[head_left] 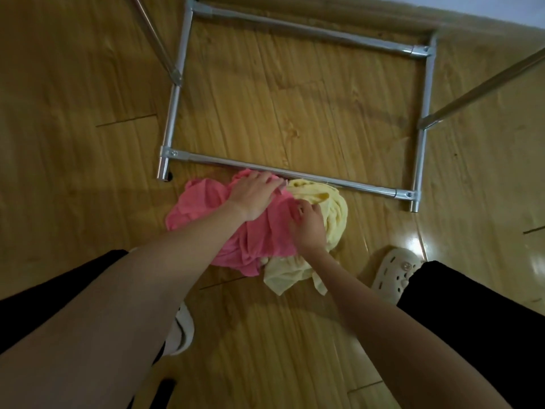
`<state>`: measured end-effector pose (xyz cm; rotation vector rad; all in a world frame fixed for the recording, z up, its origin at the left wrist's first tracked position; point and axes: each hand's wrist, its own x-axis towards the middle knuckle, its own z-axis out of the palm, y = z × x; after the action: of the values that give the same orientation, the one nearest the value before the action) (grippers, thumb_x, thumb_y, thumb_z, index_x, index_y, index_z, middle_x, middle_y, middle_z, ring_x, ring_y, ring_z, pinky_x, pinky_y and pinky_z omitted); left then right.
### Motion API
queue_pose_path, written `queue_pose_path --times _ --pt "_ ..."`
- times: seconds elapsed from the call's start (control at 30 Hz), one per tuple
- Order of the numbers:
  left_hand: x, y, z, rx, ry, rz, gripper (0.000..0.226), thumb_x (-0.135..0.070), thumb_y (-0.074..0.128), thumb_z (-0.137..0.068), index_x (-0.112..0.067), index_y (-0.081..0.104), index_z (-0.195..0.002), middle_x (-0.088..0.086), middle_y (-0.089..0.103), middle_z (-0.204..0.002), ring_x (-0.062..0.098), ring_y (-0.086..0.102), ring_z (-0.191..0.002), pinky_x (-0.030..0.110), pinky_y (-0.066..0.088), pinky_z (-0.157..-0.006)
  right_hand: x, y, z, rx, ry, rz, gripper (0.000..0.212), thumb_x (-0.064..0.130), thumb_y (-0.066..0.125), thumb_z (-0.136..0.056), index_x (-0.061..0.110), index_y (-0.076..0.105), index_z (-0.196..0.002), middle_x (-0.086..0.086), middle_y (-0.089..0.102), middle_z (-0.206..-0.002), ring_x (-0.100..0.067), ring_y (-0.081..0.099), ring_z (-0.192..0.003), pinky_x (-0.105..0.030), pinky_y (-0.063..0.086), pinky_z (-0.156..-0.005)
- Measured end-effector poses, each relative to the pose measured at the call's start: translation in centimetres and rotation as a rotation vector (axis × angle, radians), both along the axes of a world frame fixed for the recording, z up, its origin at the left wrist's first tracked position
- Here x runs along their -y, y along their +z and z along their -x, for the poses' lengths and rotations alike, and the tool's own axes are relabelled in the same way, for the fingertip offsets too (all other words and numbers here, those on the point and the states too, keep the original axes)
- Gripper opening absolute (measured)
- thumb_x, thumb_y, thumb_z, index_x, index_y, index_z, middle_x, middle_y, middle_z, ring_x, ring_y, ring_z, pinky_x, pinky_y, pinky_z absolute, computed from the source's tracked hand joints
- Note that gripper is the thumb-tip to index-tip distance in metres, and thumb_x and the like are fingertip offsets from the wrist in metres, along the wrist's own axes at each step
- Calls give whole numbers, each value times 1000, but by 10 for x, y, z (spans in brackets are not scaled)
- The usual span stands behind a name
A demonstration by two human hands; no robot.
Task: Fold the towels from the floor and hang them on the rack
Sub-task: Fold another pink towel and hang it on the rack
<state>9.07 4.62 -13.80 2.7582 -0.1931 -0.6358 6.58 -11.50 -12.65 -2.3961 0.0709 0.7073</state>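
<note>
A crumpled pink towel (203, 202) lies on the wooden floor beside a crumpled pale yellow towel (334, 214), partly overlapping it. My left hand (253, 196) rests on the far part of the pink towel with its fingers stretched out flat. My right hand (308, 225) sits at the seam between the two towels, its fingers curled into the pink cloth. The metal rack (321, 178) stands just beyond the towels, its near floor bar touching the heap.
The rack's base forms a rectangle of silver tubes (177, 95) on the floor, with slanted poles (477, 90) rising left and right. My feet in white slippers (395, 270) stand close behind the towels. A wall edge shows at the top right.
</note>
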Motion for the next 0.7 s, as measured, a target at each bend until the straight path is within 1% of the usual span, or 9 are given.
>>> queue_pose_path --times 0.13,0.17,0.23,0.3,0.43,0.5,0.6,0.67,0.7 --pt "5 -5 -13 -63 -158 -88 49 -16 43 -98 -27 34 -144 7 36 -144 28 35 -131 41 36 -104 1 -8 -4 -3 -97 -9 12 18 57 -88 11 63 -96 -6 51 -103 -4 44 -71 -26 45 -74" --pt "7 -4 -14 -51 -190 -103 50 -13 44 -96 -26 35 -144 7 36 -144 28 34 -132 41 35 -105 1 -8 -4 -1 -105 -6 9 18 58 -87 10 62 -89 -7 51 -101 -4 43 -69 -26 43 -70" --pt "10 0 -16 -10 -217 -101 48 -11 44 -95 -22 39 -141 7 39 -141 27 35 -131 40 34 -106 0 -7 -1 49 -102 5 14 21 59 -87 9 57 -80 -6 52 -93 -11 45 -70 -28 40 -67" --pt "10 6 -15 34 -227 -85 37 -14 49 -92 -19 50 -129 5 49 -129 24 42 -124 36 33 -101 1 -1 4 124 -94 -5 13 19 56 -85 8 53 -80 -4 54 -81 -16 48 -71 -30 40 -66" --pt "0 32 -7 143 -269 86 11 -16 63 -82 -18 58 -92 2 64 -92 24 58 -98 36 39 -87 8 25 17 129 -121 -188 9 9 44 -96 8 40 -88 7 45 -65 -7 42 -54 -30 39 -52" --pt "-3 51 -1 163 -290 149 18 -15 68 -77 -20 51 -80 1 64 -78 23 61 -82 38 44 -80 14 42 21 180 -129 -221 7 11 38 -100 9 37 -93 8 44 -66 -5 42 -52 -29 37 -46" --pt "-4 90 15 164 -248 228 32 -15 69 -76 -21 38 -76 -2 56 -67 18 56 -66 30 44 -66 20 69 24 270 -113 -213 7 14 36 -101 10 40 -98 5 49 -67 -10 47 -51 -25 34 -44" --pt "-4 121 27 130 -96 342 28 -10 67 -79 -16 40 -79 -9 46 -63 3 50 -57 16 33 -53 24 91 25 323 -80 -209 6 14 38 -100 10 42 -99 1 51 -64 -15 48 -50 -32 36 -42" --pt "-5 133 34 101 -13 401 25 -6 64 -80 -14 41 -84 -13 42 -62 0 48 -53 15 31 -50 25 103 26 336 -65 -212 6 15 39 -100 11 43 -99 -1 53 -64 -18 50 -51 -35 37 -44"
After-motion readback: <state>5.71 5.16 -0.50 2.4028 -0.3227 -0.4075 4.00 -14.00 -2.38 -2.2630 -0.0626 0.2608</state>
